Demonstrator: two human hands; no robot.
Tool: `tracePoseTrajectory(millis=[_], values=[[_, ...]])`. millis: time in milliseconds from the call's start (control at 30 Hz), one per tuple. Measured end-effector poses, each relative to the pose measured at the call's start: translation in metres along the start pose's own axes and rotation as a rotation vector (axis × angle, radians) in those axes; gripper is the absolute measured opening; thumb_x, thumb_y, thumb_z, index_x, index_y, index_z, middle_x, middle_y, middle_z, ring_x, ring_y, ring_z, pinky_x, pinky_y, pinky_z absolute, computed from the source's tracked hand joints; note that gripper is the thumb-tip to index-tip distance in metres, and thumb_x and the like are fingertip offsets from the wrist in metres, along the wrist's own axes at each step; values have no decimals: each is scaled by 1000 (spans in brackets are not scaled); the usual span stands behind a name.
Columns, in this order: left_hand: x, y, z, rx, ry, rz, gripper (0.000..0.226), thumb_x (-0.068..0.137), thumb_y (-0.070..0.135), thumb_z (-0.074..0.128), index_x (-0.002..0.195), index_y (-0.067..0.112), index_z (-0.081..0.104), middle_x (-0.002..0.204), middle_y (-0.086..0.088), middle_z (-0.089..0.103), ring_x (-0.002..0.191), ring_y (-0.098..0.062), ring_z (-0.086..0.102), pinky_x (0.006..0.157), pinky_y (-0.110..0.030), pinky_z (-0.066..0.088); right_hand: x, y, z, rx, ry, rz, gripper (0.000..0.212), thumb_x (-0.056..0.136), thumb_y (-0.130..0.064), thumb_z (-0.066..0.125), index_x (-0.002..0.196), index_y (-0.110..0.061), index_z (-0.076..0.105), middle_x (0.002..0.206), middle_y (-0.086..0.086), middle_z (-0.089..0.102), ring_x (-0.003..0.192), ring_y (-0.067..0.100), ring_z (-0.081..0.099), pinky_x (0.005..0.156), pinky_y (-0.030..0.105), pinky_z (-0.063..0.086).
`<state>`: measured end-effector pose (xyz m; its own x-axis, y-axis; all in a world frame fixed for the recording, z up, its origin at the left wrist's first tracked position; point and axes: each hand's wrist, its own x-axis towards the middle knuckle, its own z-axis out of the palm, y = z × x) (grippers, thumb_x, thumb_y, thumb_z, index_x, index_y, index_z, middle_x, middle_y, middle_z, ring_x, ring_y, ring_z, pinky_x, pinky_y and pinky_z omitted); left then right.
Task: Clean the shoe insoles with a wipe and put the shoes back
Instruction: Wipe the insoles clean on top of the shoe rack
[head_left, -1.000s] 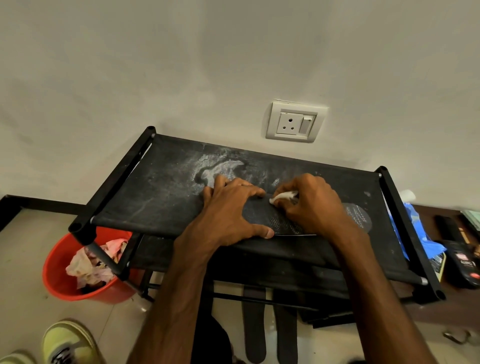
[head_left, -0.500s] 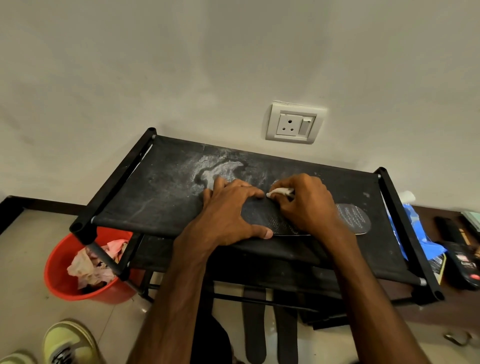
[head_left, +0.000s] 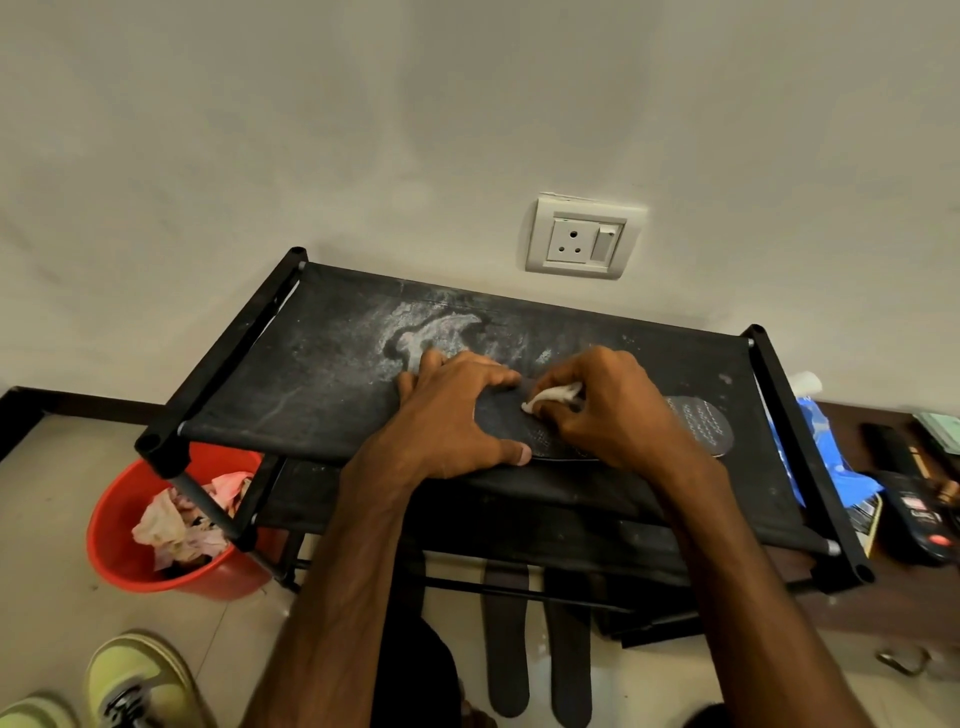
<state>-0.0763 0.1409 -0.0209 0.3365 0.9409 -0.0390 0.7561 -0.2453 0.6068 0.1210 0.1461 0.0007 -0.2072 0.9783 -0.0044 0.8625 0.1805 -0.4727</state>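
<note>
A dark insole (head_left: 698, 428) lies flat on the black fabric top of the shoe rack (head_left: 332, 374), its printed heel end pointing right. My left hand (head_left: 457, 415) presses down on the insole's toe end with spread fingers. My right hand (head_left: 608, 410) pinches a small white wipe (head_left: 553, 396) against the middle of the insole. Two more dark insoles (head_left: 506, 639) lie side by side on the floor under the rack. A pale green shoe (head_left: 135, 680) stands on the floor at the lower left, with the edge of a second one beside it.
A red bucket (head_left: 119, 551) with crumpled used wipes sits under the rack's left corner. A blue wipe pack (head_left: 826, 447) and dark items lie on a low brown surface at the right. A wall socket (head_left: 582, 239) is above the rack.
My right hand has slid the wipe leftward along the insole toward my left hand, uncovering more of the heel end. My left hand has stayed put.
</note>
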Motion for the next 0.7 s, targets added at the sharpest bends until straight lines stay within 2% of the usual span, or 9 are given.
tracePoseTrajectory(millis=[167,233,300,400,500,700], values=[[1,3,0,8,21,-1,84,66,56,86,140,40,52,143,19,44,130,-14,24,97,-33,12,-9,3,-17,40,-244,-49,15,83,-22,82,92,-35,82,91,-12,78,83,4,72,77,34,63],[1,2,0,15,22,1,83,66,56,85,141,40,51,144,18,44,131,-14,23,97,-33,12,-8,4,-19,25,-283,-30,14,82,-27,83,92,-38,81,93,-14,78,87,5,72,80,36,63],[1,2,0,31,19,1,83,67,57,84,141,41,51,144,17,43,132,-14,23,98,-34,12,-6,3,-14,-13,-198,-1,16,81,-33,82,95,-41,80,97,-12,77,90,10,71,82,40,62],[2,4,0,37,22,1,79,68,55,84,139,41,52,143,15,44,131,-17,25,99,-36,14,-4,-4,-2,-57,14,21,19,84,-29,79,101,-39,80,97,-8,77,89,16,71,80,44,61],[1,5,1,35,28,0,78,68,55,85,138,42,53,142,16,45,130,-16,25,99,-36,15,-7,-6,2,-38,60,9,19,85,-27,78,101,-37,80,95,-7,77,87,16,71,79,44,61],[0,4,0,22,44,2,79,67,56,85,138,42,53,144,19,45,131,-14,24,98,-32,13,-18,-7,-19,-8,-226,-5,15,81,-27,83,91,-39,82,89,-12,78,83,7,72,78,37,63]])
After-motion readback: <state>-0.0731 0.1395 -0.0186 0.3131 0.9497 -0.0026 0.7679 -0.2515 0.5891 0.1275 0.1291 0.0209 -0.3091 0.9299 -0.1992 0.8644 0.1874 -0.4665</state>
